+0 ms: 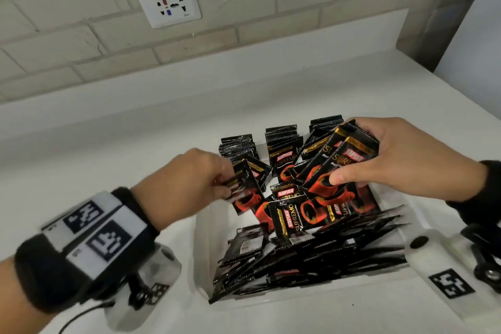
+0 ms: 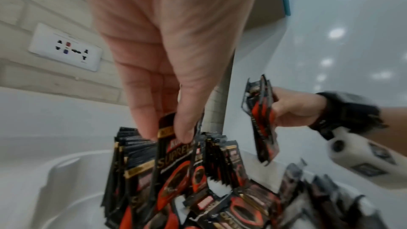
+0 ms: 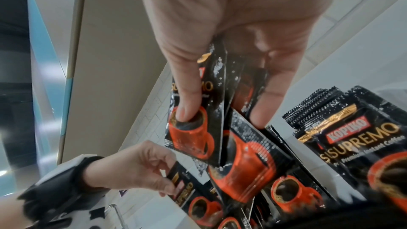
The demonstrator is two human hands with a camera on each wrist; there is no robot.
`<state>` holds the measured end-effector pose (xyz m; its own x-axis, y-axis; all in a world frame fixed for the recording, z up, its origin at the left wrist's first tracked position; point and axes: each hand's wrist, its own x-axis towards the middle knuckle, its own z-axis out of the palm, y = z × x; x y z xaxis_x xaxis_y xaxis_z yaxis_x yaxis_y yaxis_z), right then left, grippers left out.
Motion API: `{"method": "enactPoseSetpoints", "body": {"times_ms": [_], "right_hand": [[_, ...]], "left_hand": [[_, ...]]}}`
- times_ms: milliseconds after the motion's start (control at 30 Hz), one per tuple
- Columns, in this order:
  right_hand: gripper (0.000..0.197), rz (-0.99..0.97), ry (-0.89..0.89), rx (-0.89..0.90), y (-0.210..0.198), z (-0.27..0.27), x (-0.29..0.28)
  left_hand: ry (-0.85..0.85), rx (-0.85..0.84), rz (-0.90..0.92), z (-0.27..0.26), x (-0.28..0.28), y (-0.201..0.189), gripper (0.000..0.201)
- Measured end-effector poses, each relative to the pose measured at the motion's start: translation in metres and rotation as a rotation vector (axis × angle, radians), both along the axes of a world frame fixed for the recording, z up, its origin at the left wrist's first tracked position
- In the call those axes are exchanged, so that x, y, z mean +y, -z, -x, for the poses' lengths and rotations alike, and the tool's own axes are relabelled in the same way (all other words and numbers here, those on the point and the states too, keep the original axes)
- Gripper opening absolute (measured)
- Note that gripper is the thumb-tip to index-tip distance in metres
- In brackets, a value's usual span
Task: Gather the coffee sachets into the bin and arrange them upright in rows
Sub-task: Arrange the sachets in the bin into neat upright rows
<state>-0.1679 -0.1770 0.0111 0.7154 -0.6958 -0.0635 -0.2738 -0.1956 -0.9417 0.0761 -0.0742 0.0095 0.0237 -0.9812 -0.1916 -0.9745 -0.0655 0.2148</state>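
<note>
A white bin (image 1: 202, 252) on the counter holds many black-and-red coffee sachets. Three upright rows (image 1: 280, 138) stand at its far end; a loose heap (image 1: 311, 249) fills the near part. My left hand (image 1: 206, 176) pinches the top edge of one sachet (image 1: 248, 187) at the left row; the left wrist view shows my fingertips (image 2: 182, 133) on that sachet (image 2: 174, 161). My right hand (image 1: 401, 160) grips a small bundle of sachets (image 1: 341, 163) above the bin's right side, thumb (image 3: 187, 100) in front and fingers behind the bundle (image 3: 198, 119).
The white counter (image 1: 135, 144) runs back to a tiled wall with a power socket (image 1: 169, 4). A grey panel (image 1: 444, 8) stands at the right rear corner. Wrist camera mounts (image 1: 444, 266) hang below both wrists near the bin's sides.
</note>
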Motion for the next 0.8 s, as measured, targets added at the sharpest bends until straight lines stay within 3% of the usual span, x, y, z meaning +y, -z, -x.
{"method": "enactPoseSetpoints", "body": {"times_ms": [67, 167, 233, 367, 700, 800], "right_hand": [[0.034, -0.003, -0.003, 0.0, 0.0, -0.001, 0.001], [0.035, -0.004, -0.004, 0.005, 0.001, -0.001, 0.003], [0.035, -0.01, 0.0, 0.0, 0.001, 0.0, 0.003], [0.034, -0.026, 0.014, -0.009, 0.002, 0.005, 0.002], [0.034, 0.003, 0.023, -0.004, 0.005, 0.001, 0.003], [0.034, 0.009, 0.031, -0.013, 0.004, 0.001, 0.002]], "left_hand": [[-0.005, -0.034, -0.003, -0.002, -0.01, 0.003, 0.003], [0.027, -0.087, -0.056, 0.001, -0.023, 0.016, 0.016], [0.048, -0.145, -0.056, 0.003, -0.031, 0.021, 0.005], [0.095, -0.22, -0.063, 0.006, -0.039, 0.026, 0.01], [0.068, -0.254, 0.013, 0.003, -0.039, 0.03, 0.015], [0.056, -0.255, 0.036, 0.002, -0.035, 0.031, 0.026]]}}
